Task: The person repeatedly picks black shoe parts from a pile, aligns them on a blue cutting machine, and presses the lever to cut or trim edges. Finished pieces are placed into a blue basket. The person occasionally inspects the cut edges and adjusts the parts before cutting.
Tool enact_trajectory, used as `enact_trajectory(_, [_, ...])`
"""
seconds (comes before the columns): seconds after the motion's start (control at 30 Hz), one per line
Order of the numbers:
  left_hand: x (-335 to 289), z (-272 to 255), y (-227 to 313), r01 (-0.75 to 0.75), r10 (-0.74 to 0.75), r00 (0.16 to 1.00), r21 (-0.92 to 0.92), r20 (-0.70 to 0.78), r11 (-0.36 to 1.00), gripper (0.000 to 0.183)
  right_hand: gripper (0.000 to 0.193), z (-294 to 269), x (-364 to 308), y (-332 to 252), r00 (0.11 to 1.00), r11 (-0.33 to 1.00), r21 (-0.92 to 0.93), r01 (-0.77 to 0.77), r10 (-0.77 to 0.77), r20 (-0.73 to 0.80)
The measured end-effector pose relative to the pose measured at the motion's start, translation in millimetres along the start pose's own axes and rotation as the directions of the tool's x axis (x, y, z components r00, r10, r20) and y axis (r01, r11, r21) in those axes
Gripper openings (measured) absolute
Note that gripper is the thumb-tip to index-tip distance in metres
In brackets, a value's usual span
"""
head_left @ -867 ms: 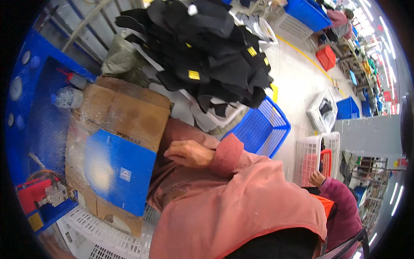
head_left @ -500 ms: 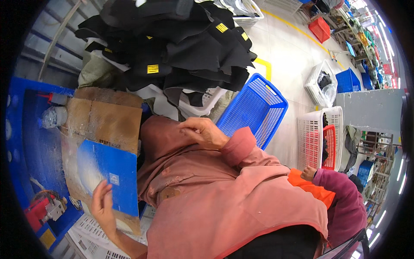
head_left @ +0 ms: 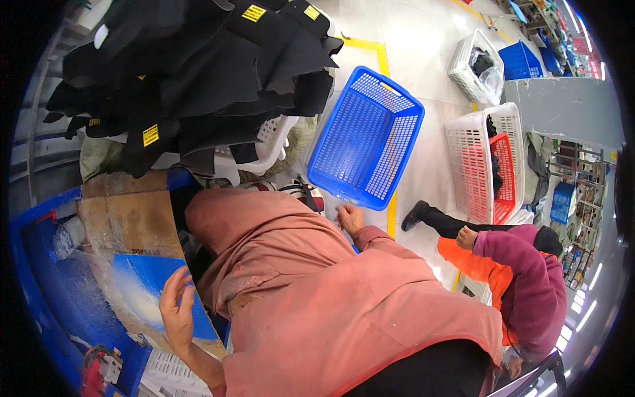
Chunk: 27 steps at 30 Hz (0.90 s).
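Observation:
My left hand (head_left: 177, 311) is raised over a blue sheet (head_left: 140, 272) that lies on worn cardboard (head_left: 142, 210). Its fingers are loosely bent and apart, with nothing in them. Beside my right thigh, my right hand (head_left: 349, 218) hangs just short of the near end of a blue plastic basket (head_left: 316, 182). The fingers of that hand are slightly bent, and I see nothing held in them. The basket stands on the floor with its mesh bottom showing. Black fabric pieces (head_left: 198, 73), some with yellow labels, are heaped high in front of me.
A white crate (head_left: 281, 142) shows under the heap. On the right stand a white basket (head_left: 456, 142) with a red basket (head_left: 506, 178) in it. A co-worker in a purple sleeve (head_left: 522, 258) sits close at right, one leg stretched out. A blue workbench (head_left: 49, 284) lies left.
My right hand has moved from above my lap to the right, down near the blue basket. My view has shifted, and the co-worker's leg now shows. My left hand stays over the blue sheet.

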<state>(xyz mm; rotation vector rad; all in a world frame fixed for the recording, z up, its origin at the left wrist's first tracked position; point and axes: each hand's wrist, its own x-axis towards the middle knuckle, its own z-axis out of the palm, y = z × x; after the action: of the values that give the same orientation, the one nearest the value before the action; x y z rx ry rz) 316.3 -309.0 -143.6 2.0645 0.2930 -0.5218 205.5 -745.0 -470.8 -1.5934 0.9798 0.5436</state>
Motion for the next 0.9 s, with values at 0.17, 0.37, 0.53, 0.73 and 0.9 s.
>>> enact_trajectory(0.17, [19, 17, 14, 0.053, -0.055, 0.997, 0.027, 0.051, 0.998, 0.039, 0.043, 9, -12, 99, 0.991, 0.943, -0.333, -0.009, 0.053, 0.122])
enact_trajectory(0.37, [37, 31, 24, 0.080, -0.085, 0.994, 0.070, 0.072, 0.994, 0.040, 0.043, 28, 10, 139, 0.932, 0.923, -0.384, -0.023, 0.159, 0.326])
enact_trajectory(0.53, [41, 39, 26, 0.083, -0.090, 0.993, 0.085, 0.078, 0.993, 0.040, 0.043, 51, 38, 121, 0.931, 0.940, -0.336, 0.059, 0.070, 0.358])
enact_trajectory(0.73, [33, 43, 22, 0.099, -0.108, 0.991, 0.123, 0.072, 0.987, 0.041, 0.046, 31, 126, 42, 0.995, 0.942, -0.323, 0.086, -0.064, 0.080])
enact_trajectory(0.9, [26, 50, 17, 0.145, -0.145, 0.989, 0.097, -0.010, 0.985, 0.041, 0.063, 31, 212, -13, 0.993, 0.860, -0.510, 0.014, -0.070, -0.090])
